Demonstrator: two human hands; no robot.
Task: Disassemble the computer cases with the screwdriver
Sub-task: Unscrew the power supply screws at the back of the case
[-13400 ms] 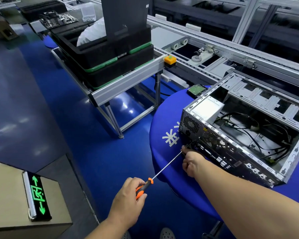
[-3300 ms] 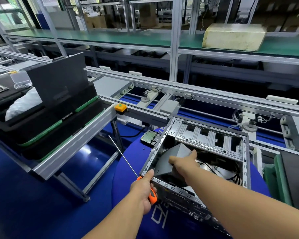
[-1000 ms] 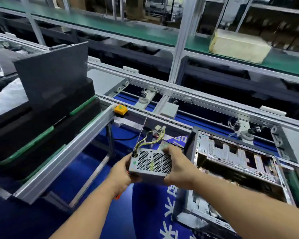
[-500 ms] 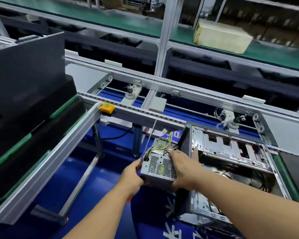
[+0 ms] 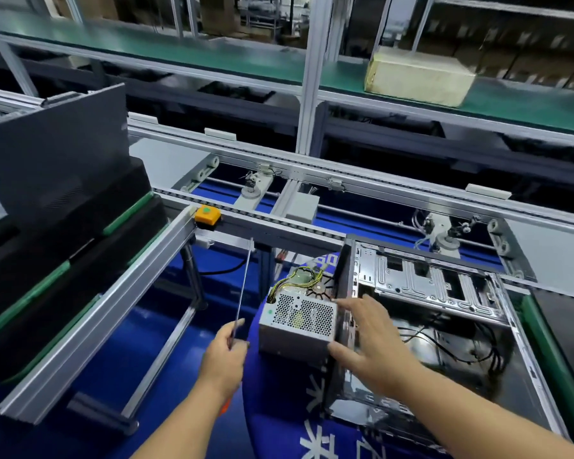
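Nearest the viewer: left hand (image 5: 224, 354) curled round the screwdriver (image 5: 241, 291), handle mostly hidden in the palm, long shaft pointing up and away toward the conveyor rail (image 5: 279, 226). Beside it, right hand (image 5: 370, 339) spread wide, thumb low and fingers high against the right end of the power supply (image 5: 297, 323), no longer wrapped round it. Compared with 0.5 s earlier: left hand off the unit, which was then carried between 2 hands; power supply now set down on the blue table (image 5: 279, 392), just left of the computer case (image 5: 444, 326) and touching or nearly touching its side wall. Cable bundle (image 5: 299, 281) of yellow and black wires trailing from the unit's far end, free of the case. Within the open case: bare bay where the supply sat, loose black cables, drive cage (image 5: 428, 286) at the far side. Meaning for the task: power-supply removal judged complete; screwdriver free for the remaining fasteners. Beyond: stacked black trays (image 5: 63, 243) at left, orange button box (image 5: 207, 214) on the rail, green shelf bearing a pale block (image 5: 418, 76).
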